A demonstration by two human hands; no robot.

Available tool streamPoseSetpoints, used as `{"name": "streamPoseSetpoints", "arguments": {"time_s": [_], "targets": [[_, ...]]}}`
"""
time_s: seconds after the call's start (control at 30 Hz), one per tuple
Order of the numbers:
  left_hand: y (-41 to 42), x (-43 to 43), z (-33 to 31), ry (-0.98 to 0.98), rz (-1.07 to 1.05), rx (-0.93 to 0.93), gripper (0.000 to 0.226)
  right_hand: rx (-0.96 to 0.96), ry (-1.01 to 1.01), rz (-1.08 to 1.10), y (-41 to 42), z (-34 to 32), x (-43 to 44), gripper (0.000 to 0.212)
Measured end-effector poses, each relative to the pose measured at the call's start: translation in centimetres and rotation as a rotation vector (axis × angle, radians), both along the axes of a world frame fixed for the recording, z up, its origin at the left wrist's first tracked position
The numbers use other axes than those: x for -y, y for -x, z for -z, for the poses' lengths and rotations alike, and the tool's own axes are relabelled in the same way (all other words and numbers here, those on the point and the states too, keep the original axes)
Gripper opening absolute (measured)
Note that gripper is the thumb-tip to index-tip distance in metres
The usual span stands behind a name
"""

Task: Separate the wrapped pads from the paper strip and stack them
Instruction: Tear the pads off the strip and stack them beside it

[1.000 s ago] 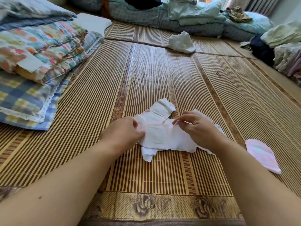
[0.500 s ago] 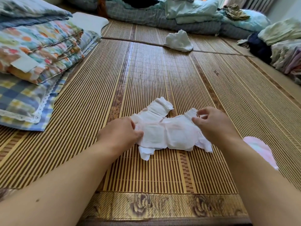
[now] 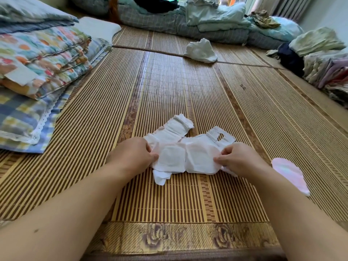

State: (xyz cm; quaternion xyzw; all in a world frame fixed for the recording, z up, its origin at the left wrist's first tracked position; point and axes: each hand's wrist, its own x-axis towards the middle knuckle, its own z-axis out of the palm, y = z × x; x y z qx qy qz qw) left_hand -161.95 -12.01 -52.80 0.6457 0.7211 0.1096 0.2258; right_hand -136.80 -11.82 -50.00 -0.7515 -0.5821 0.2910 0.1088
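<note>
On the bamboo mat [image 3: 169, 87], my left hand [image 3: 131, 155] pinches the white pad strip [image 3: 185, 157] at one end. My right hand [image 3: 239, 159] pinches the other; a pink pad [image 3: 290, 174] lies just beside it

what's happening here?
A person kneels over a bamboo mat, working a joined strip of white wrapped pads. The left hand pinches its left end, the right hand its right end. One pink pad lies apart at right. No stack yet.
</note>
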Motion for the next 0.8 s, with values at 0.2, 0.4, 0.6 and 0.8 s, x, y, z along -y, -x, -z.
{"name": "streamPoseSetpoints", "arguments": {"time_s": [0.2, 0.4, 0.6, 0.8], "targets": [[-0.1, 0.1, -2.0, -0.078, -0.035, 0.444, 0.015, -0.132, -0.104, -0.010, -0.4, -1.6, 0.5, 0.019], [-0.9, 1.2, -3.7, 0.024, 0.012, 1.031, 0.037, -0.515, -0.315, 0.005, 2.0, -3.3, 1.4, 0.013], [-1.7, 2.1, -3.5, 0.058, 0.200, 1.064, 0.046, -0.539, -0.370, -0.232, 6.6, -3.0, 2.7, 0.010], [-1.4, 2.2, -3.7, 0.019, 0.260, 0.968, 0.047, -0.506, -0.351, -0.319, 7.6, -2.8, 2.9, 0.012]]}}
